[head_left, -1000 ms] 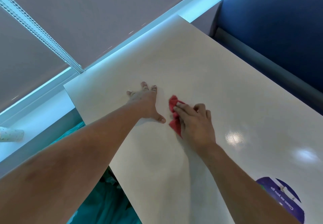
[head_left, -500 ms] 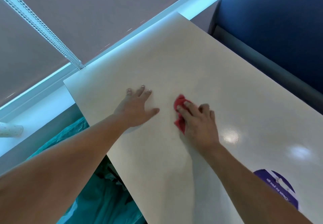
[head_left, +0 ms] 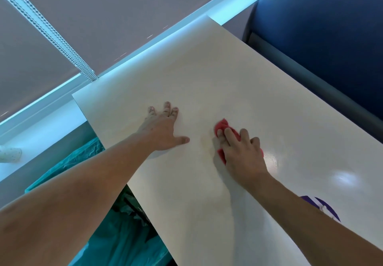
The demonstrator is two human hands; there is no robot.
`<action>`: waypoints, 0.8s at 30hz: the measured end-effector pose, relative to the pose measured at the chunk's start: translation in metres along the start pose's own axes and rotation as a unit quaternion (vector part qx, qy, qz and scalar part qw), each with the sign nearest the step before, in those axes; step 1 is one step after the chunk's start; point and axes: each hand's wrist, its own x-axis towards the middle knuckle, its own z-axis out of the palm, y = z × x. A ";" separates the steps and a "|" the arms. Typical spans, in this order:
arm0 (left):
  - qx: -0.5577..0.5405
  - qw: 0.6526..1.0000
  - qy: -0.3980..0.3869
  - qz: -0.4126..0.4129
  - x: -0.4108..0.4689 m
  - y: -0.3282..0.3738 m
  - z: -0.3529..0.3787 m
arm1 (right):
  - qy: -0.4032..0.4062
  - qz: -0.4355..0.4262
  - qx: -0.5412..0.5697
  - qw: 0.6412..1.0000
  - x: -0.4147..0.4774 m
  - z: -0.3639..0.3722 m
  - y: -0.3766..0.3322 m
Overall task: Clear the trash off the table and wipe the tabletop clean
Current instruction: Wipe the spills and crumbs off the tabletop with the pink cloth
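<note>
- Sitting far left on the white sill (head_left: 41, 124) is a small white thing (head_left: 10, 153) with dots. I cannot tell what it is.
- A bead chain (head_left: 51, 35) hangs down the grey blind (head_left: 124, 6) to the sill.
- A green bag (head_left: 116, 234) lies below the left edge of the table (head_left: 186, 68).
- The left hand (head_left: 163, 129) lies flat on the table. Its fingers are straight and spread wide, and it holds nothing.
- The red cloth (head_left: 222, 125) is on the table, near the left hand but not touching it. Most of it is under the right hand.
- The right hand (head_left: 242, 153) is on top of the cloth. Its fingers bend over the cloth, grip it and press it onto the table.
- A purple sticker (head_left: 325, 207) is on the table. The right arm hides part of it.
- A blue seat (head_left: 331, 27) stands past the far right side of the table.
</note>
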 end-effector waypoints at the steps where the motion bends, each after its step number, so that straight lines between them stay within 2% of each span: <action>1: -0.001 1.000 0.001 -0.001 0.001 -0.001 0.001 | -0.011 -0.014 0.002 1.000 -0.015 -0.001 0.005; 4: -0.008 1.000 0.001 0.000 0.001 -0.001 0.002 | -0.042 0.049 -0.012 0.998 -0.041 -0.007 0.043; 6: -0.007 1.000 0.005 0.001 0.001 0.000 0.002 | -0.070 0.127 -0.035 0.989 -0.029 -0.013 0.065; 8: -0.008 1.000 0.006 -0.002 0.001 0.001 0.002 | -0.074 0.171 -0.045 0.981 -0.002 -0.015 0.063; 11: -0.025 0.999 0.017 -0.026 0.000 0.004 0.006 | -0.067 0.143 -0.007 0.987 0.022 -0.018 0.021; 14: -0.035 0.997 0.052 -0.043 -0.010 0.008 0.026 | -0.059 0.080 0.023 0.995 -0.011 -0.020 -0.016; 19: -0.033 0.995 0.080 -0.044 -0.011 0.013 0.043 | -0.006 0.158 0.077 0.984 -0.066 -0.005 0.011; 24: -0.036 0.997 0.057 -0.041 -0.008 0.010 0.040 | 0.064 0.127 0.197 0.970 -0.045 -0.001 0.009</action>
